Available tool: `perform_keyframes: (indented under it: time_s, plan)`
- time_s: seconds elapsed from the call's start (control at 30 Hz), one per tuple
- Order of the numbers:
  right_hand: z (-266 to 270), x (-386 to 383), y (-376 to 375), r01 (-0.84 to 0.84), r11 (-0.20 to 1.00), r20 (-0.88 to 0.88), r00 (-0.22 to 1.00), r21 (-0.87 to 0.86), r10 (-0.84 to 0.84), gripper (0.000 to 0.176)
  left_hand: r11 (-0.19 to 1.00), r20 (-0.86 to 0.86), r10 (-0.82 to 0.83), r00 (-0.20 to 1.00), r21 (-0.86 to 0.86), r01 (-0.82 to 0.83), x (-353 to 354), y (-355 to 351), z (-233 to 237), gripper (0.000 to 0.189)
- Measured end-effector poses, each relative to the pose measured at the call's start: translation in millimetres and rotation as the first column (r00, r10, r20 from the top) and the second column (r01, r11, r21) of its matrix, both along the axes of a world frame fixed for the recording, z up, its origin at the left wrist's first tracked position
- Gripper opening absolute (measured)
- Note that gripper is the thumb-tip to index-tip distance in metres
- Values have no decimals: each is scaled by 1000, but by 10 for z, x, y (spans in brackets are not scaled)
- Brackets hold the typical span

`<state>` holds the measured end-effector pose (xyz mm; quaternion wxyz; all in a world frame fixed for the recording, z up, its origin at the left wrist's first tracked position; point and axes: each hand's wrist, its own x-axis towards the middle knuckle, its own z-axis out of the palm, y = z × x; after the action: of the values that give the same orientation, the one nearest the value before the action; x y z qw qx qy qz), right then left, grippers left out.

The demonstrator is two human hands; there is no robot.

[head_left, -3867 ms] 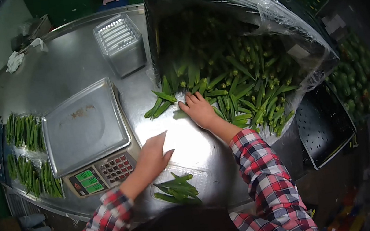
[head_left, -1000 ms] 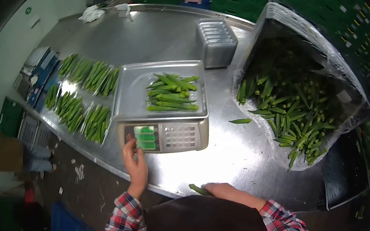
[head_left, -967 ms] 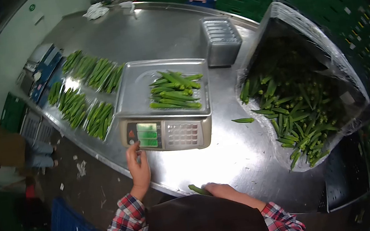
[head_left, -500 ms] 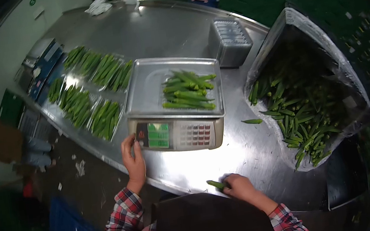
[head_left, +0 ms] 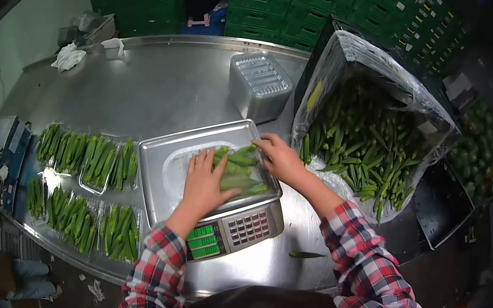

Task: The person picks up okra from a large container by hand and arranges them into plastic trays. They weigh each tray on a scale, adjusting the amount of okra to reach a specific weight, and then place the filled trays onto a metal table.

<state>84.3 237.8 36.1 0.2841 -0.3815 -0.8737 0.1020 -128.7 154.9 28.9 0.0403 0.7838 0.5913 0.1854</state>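
Presently, left hand point(head_left: 203, 184), fingers spread, and right hand point(head_left: 282, 158), fingers together, frame the okra tray point(head_left: 243, 176) on the scale pan point(head_left: 157, 166); filled trays point(head_left: 75, 213) line the worktop's left edge, loose okra point(head_left: 359, 150) boxed at right.

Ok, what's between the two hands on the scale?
Head view: a clear tray of okra on the scale pan, with the left hand and right hand at its sides.

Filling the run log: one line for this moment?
left hand on clear plastic tray of green okra | right hand at tray's right edge | tray on steel scale pan
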Motion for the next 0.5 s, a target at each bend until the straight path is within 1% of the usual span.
perform_keyframes:
  time_s: [0.03,0.07,0.13,0.17,0.27,0.3,0.33,0.4,0.43,0.5]
  plan:
    - [-45,-54,129,-22,994,51,999,107,16,29,999,10,8,1000,45,-8,4,-31,-65,78]
    - [-100,-77,230,-59,993,98,994,100,49,30,996,19,14,1000,83,-16,9,-56,-115,77]
    - [-218,-100,383,-132,988,187,976,76,116,32,996,22,38,999,76,-40,20,-64,-150,77]
    - [-195,-105,411,-168,977,161,976,133,146,27,996,24,50,998,70,-52,32,-67,-148,77]
    - [4,52,387,-153,983,225,966,99,127,20,998,49,67,997,-9,-67,44,-64,46,76]
    - [34,184,351,-90,982,158,985,164,63,16,997,117,75,990,-4,-75,36,-65,85,73]
    - [36,397,305,-14,990,181,983,138,-11,23,995,198,101,975,-1,-102,12,-63,95,71]
    - [150,766,30,78,996,26,997,54,-79,24,987,355,149,923,1,-160,-99,-81,82,67]
    - [86,1016,-64,98,994,44,994,-53,-96,27,965,398,155,904,137,-225,-167,-103,51,55]
    - [10,1358,-326,170,985,135,977,-8,-167,34,931,517,196,833,168,-324,-361,-159,44,46]
